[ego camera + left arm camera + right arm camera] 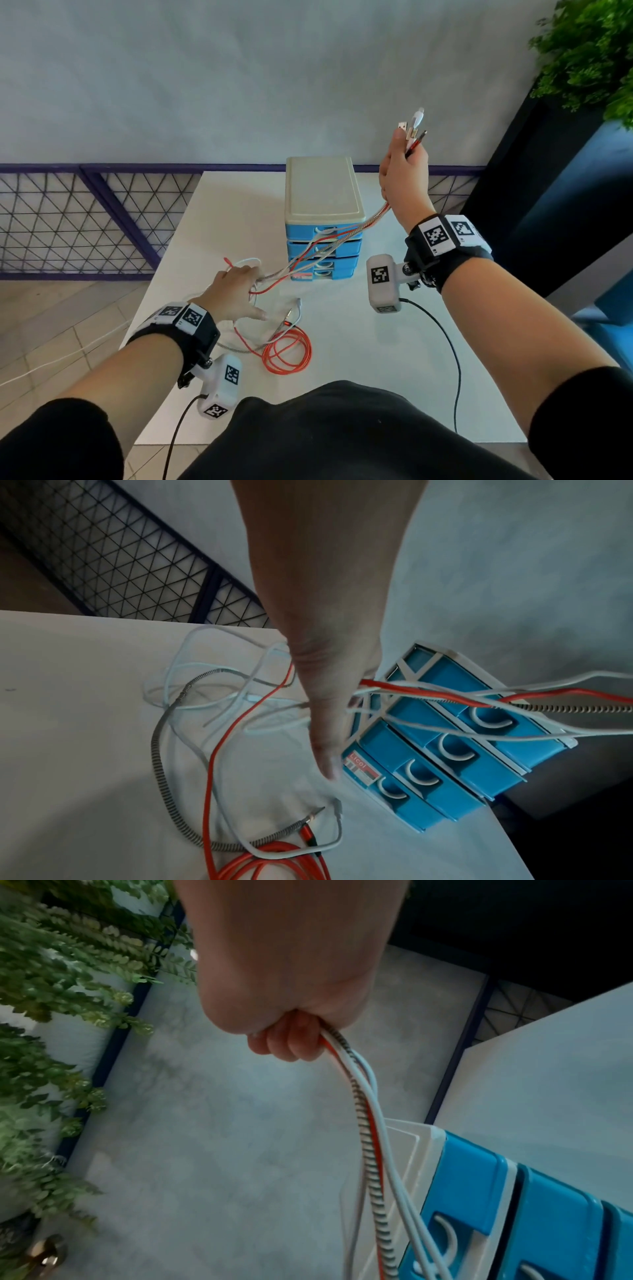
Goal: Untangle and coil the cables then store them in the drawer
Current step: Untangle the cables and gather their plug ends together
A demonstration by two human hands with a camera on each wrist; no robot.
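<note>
Several tangled cables (329, 240), white, red and silver braided, stretch between my two hands in front of a small drawer unit (322, 192) with blue drawers, all closed, and a beige top. My right hand (404, 174) is raised above the table and grips the bundle in a fist (291, 974), with the plugs (414, 126) sticking out above it. My left hand (233, 291) is low over the table. Its fingers curl round the same strands (394, 693) and its thumb points out. An orange-red coil (287, 353) and loose loops (192, 696) lie on the white table (376, 359).
The drawer unit (445, 750) stands at the table's far middle. A purple mesh fence (85, 219) runs behind the table, and a dark planter with a green plant (589, 51) stands at the right. A white cord (68, 356) trails over the floor at the left.
</note>
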